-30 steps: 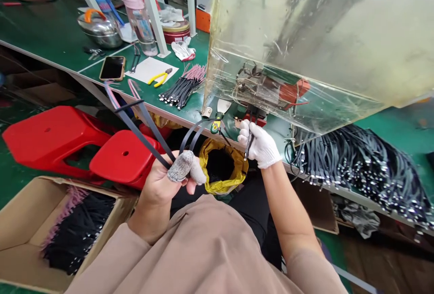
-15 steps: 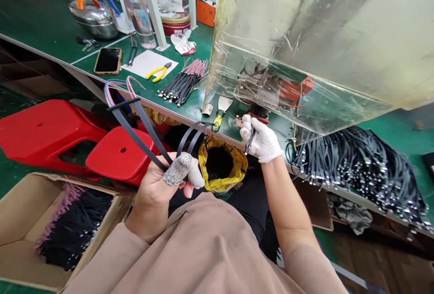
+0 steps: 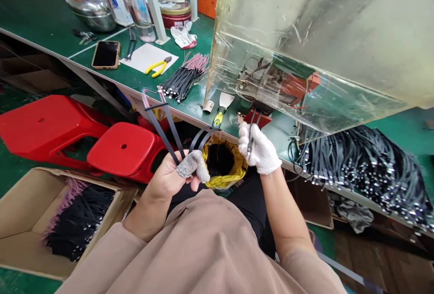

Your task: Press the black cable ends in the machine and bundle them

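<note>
My left hand (image 3: pixel 166 178) grips several flat black cables (image 3: pixel 162 124) whose pink-wired ends rise up and to the left. Grey knitted cots cover its thumb and a finger. My right hand (image 3: pixel 260 147), in a white glove, pinches thin dark strands with a small metal tip (image 3: pixel 250 145). A curved black loop (image 3: pixel 201 138) runs between my hands. A bundle of the same black cables (image 3: pixel 183 83) lies on the green bench beyond them.
A large heap of black cables (image 3: pixel 359 169) lies at right under a plastic-wrapped transparent shield (image 3: pixel 305 27). A yellow-lined bin (image 3: pixel 220 178) sits below my hands, with red stools (image 3: pixel 122 149) and a cardboard box (image 3: pixel 20 221) at left. Pliers (image 3: pixel 158 67) and a scraper (image 3: pixel 225 102) lie on the bench.
The pink-wired cable ends have swung right and more upright. The view has tilted slightly. My right hand still pinches the strands, and my left hand keeps its grip.
</note>
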The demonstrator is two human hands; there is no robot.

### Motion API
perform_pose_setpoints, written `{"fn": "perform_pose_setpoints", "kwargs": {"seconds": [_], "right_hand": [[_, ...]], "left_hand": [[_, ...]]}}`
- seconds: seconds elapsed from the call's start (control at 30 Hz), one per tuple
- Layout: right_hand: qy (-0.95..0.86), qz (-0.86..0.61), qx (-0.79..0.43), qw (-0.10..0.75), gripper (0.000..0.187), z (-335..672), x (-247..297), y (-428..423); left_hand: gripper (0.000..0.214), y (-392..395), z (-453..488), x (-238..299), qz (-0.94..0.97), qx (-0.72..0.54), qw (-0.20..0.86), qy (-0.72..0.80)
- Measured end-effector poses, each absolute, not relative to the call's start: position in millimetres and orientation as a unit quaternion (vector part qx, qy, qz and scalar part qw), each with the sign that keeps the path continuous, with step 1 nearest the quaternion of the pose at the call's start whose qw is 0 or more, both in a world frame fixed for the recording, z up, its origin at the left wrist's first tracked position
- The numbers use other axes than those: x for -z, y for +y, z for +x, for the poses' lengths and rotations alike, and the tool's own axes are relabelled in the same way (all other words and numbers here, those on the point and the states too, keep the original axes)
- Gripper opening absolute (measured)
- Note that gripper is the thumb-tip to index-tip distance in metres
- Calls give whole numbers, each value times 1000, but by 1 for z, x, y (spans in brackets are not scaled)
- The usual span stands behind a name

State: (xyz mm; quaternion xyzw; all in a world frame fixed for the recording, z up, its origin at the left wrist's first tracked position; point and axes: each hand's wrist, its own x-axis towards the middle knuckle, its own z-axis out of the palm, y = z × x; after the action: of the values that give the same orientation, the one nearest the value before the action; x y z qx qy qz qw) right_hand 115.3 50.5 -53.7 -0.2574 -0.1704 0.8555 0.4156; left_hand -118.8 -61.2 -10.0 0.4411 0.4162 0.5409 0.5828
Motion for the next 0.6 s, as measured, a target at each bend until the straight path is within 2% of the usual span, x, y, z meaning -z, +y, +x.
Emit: {"fn": "perform_pose_setpoints", "kwargs": {"seconds": [0.13,0.2,0.27,0.4,0.53,0.6], "right_hand": [[-252,-189,-926,207,68,121,102,7],[-217,-208,-933,195,77,115,125,-5],[-160,-252,-916,268,70,106,145,-7],[-68,-349,-836,419,36,94,169,7],[-34,-443,-767,463,10,93,181,21],[-50,-488,-733,471,11,93,186,27]], "left_hand": [[59,-61,-116,40,448,-437,648,434],[63,-62,-110,60,467,-370,658,460],[64,-65,-101,83,485,-302,662,485],[52,-77,-87,128,461,-200,688,523],[40,-88,-82,150,444,-145,709,528],[40,-90,-82,151,444,-134,712,526]]}}
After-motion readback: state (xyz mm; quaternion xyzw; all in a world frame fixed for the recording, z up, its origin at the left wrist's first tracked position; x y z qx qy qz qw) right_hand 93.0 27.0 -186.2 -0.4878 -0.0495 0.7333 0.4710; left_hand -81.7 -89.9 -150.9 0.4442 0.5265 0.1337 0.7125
